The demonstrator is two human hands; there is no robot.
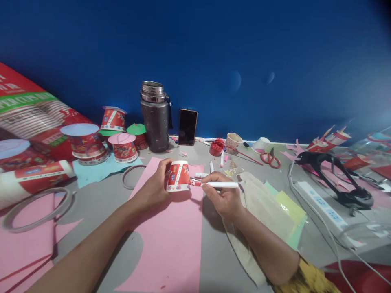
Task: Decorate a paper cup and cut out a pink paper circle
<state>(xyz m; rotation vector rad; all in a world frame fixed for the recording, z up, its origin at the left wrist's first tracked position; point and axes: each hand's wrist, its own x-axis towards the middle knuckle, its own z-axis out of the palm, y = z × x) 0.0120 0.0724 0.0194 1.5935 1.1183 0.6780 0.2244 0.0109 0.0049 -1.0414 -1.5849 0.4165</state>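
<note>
A red and white printed paper cup [179,176] is held in my left hand [158,182], fingers wrapped round its left side, over a sheet of pink paper [180,236]. My right hand [223,196] is closed on a marker [224,184] with a white barrel and a red end. Its tip points left at the cup's right side; whether it touches cannot be made out. Just behind my right fingers lie loose white markers [211,166]. A beige cloth [259,207] is spread beside my right forearm.
A dark thermos [155,122] and a phone [187,127] stand at the back. Paper cups with coloured paper tops [122,147] are at left, near a tape ring [36,209]. Scissors [270,158], a power strip [320,207], cables and a black strapped frame [336,179] lie at right.
</note>
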